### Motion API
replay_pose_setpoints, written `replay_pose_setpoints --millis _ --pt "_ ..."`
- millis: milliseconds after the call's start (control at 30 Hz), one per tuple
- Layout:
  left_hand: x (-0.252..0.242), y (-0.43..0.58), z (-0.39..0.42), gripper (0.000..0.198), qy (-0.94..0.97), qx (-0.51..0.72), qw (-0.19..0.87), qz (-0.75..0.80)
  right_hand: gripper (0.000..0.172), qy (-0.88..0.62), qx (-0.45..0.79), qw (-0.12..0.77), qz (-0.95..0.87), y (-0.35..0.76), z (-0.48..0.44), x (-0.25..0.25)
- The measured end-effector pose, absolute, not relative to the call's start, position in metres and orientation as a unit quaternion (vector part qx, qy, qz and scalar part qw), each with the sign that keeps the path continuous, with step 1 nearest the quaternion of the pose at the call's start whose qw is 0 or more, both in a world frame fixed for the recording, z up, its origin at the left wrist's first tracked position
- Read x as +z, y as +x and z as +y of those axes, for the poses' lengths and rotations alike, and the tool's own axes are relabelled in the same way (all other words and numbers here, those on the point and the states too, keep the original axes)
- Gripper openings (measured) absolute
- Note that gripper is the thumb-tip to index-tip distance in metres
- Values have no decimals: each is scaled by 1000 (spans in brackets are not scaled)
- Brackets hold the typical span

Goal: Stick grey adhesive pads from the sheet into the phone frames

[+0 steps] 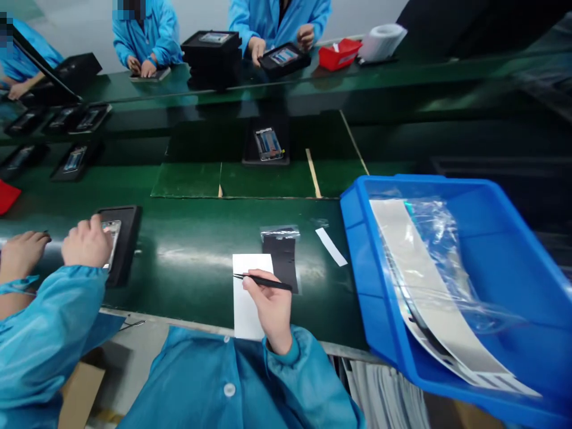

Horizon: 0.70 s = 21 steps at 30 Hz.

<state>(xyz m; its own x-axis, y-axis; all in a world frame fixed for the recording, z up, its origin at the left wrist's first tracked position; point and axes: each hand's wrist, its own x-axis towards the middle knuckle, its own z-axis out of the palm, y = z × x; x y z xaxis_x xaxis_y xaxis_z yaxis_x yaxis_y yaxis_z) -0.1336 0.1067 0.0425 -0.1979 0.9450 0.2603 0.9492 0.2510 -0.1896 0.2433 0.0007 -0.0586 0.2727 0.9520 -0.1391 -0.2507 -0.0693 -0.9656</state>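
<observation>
My right hand (274,307) grips a pair of black tweezers (272,282) between thumb and fingers. The tweezers point left, with their tips over a white sheet (245,316) near the bench's front edge; I cannot tell whether the tips touch it. Just behind lies a clear plastic bag with a black sheet (279,253), partly covered by the white sheet and my hand. A narrow white strip (331,246) rests farther right. My left hand does not show.
At left, a co-worker's hand (87,241) is on a phone part in a black tray (127,250). A blue bin (366,268) at right holds strips and plastic film. Ahead, a black tray (250,156) bears a phone frame (269,145). Several co-workers sit across the bench.
</observation>
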Motion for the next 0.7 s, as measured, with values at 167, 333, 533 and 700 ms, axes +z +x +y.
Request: replay_pose_setpoints --millis 167,333,533,700 --pt "23 -4 161 39 -743 -7 -16 -669 14 -553 438 626 -332 279 -22 -60" --pt "-9 118 156 27 -852 85 -226 -464 14 -572 401 658 -281 310 -39 -63" --pt "13 118 140 16 -858 106 -295 -406 14 -588 417 635 -278 320 -49 -61" --pt "72 76 113 18 -835 -51 -259 -483 10 -556 431 621 -346 309 -51 -48"
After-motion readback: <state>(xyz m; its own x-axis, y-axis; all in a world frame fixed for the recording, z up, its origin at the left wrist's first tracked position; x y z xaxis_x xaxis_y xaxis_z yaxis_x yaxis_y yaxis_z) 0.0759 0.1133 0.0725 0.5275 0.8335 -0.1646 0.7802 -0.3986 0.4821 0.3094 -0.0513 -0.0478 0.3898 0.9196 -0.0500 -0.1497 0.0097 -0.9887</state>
